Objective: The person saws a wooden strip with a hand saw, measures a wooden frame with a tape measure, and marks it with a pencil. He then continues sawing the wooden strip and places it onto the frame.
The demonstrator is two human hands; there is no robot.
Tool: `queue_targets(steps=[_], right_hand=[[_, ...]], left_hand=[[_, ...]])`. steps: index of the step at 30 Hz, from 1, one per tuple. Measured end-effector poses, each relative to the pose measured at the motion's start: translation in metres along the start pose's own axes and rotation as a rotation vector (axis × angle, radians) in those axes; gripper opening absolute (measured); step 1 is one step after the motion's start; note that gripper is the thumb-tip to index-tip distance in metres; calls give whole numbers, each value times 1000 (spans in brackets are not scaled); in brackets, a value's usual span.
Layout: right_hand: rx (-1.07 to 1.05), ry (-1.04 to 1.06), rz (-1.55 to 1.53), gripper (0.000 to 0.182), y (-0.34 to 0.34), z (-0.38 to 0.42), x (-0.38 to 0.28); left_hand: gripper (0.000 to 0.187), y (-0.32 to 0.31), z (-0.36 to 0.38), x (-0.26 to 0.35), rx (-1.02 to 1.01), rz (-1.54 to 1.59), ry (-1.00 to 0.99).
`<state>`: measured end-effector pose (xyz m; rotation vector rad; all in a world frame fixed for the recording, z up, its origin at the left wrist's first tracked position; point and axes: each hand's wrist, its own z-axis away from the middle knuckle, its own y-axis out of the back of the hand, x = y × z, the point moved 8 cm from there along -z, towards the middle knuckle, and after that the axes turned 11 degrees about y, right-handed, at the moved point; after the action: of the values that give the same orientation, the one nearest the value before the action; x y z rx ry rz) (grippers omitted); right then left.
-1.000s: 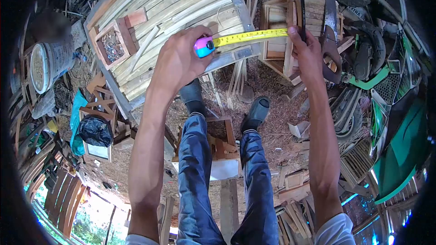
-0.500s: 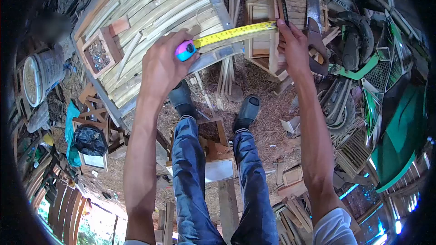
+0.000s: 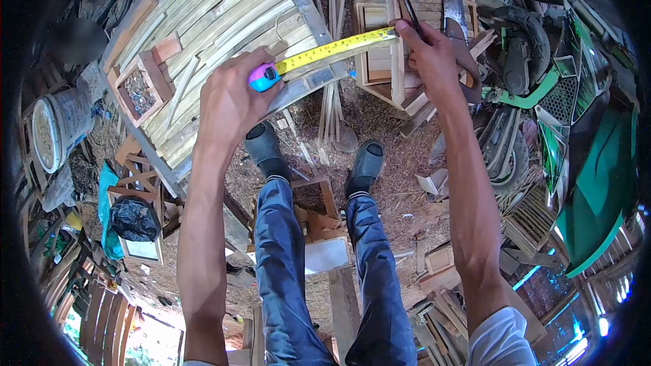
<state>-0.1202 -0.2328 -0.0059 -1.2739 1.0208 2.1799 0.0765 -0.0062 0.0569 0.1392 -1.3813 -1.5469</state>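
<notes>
My left hand grips the pink and blue case of a tape measure. Its yellow blade runs out to my right hand, which pinches the blade's end together with a thin dark strip that sticks up from the fingers. The blade is stretched in the air over the corner of a pallet of pale wooden slats and towards a small wooden slat box on the ground.
My legs in jeans and dark shoes stand on sawdust-covered ground. A small tray of screws lies on the slats. A bucket stands at left. Green motorcycle parts and a saw crowd the right. Wood offcuts lie around.
The whole view has slid left and slightly up. Both hands keep the tape stretched, and the blade now tilts more steeply up towards my right hand.
</notes>
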Motion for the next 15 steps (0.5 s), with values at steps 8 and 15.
queue_targets(steps=[8, 15], right_hand=[[-49, 63, 42, 38, -4, -2, -6], [-60, 160, -31, 41, -11, -9, -2]], left_hand=[[33, 0, 2, -1, 16, 1, 12], [33, 0, 0, 0, -28, 15, 25]])
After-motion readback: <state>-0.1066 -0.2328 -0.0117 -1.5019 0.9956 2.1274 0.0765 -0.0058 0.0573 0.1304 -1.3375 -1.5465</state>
